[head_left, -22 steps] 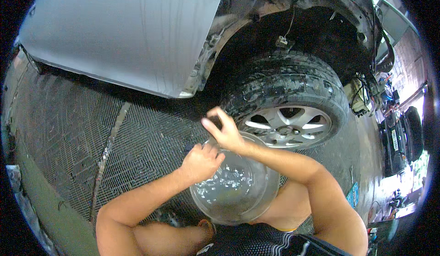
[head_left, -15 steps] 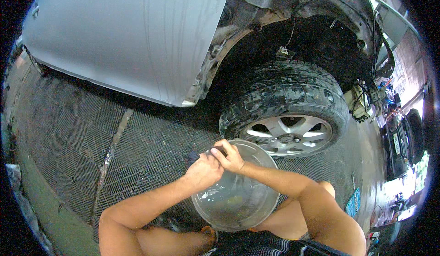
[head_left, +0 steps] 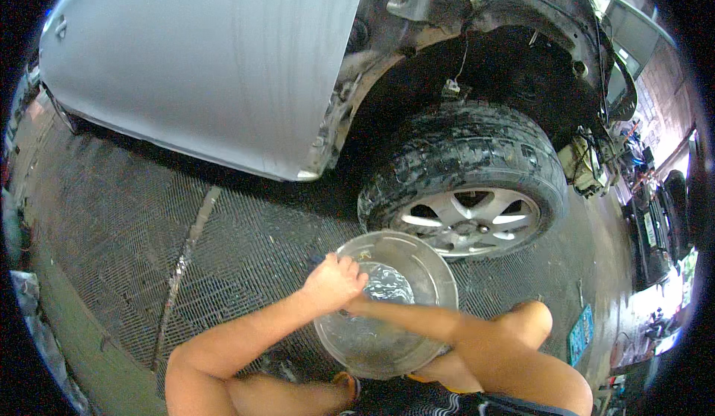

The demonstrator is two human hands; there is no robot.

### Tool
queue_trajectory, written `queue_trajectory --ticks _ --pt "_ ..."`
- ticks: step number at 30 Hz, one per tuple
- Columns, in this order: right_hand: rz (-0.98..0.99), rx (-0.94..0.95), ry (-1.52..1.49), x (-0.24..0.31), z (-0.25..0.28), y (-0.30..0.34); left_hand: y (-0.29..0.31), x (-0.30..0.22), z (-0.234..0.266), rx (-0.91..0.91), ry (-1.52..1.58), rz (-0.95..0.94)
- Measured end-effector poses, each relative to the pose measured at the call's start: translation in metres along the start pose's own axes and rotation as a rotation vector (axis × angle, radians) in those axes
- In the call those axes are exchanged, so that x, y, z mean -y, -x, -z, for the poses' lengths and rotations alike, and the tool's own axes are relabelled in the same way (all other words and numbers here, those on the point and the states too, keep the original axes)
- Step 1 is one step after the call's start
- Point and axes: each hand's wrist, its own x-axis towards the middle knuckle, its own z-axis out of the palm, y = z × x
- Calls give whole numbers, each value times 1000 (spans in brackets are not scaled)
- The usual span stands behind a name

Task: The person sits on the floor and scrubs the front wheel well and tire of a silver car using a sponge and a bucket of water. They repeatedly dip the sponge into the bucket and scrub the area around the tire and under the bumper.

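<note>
In the head view, a round, see-through bucket (head_left: 430,267) stands between the person's legs, just before the wheel. Water (head_left: 389,284) lies inside it, bright and rippled, well below the rim. A small yellowish mark shows on the wall at the bucket's far side.

Over the bucket's left rim is the left hand (head_left: 337,282), its fingers curled into a fist. A dark scrap (head_left: 317,260) shows just beyond that fist; whether the fist grips it, I cannot tell. The right hand (head_left: 356,306) is over the bucket too, pressed up against the underside of the left and mostly hidden by it; its fingers do not show, so I cannot tell whether they are spread or pinching.

Beyond the bucket, a wet-looking tyre (head_left: 462,155) stands around a silver rim (head_left: 469,222), under a dark, bare wheel arch (head_left: 514,66). Farther off, to the bucket's upper left, is a grey door (head_left: 201,66). Ribbed floor (head_left: 253,267) spreads left of the bucket, and a blue plate (head_left: 581,334) lies to its right.
</note>
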Motion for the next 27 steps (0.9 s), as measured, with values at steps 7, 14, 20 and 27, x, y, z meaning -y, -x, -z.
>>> queue_trajectory --ticks 7,14,20,27 --pt "27 -626 587 178 337 175 -7 -6 3 -68 32 19" --pt "595 -1585 1232 273 490 159 -7 -3 -1 -70 -6 19" --pt "953 -1871 1427 287 534 126 -4 -4 -7 -55 -11 41" --pt "883 -1727 1347 244 506 119 -6 -5 -5 -14 -5 38"
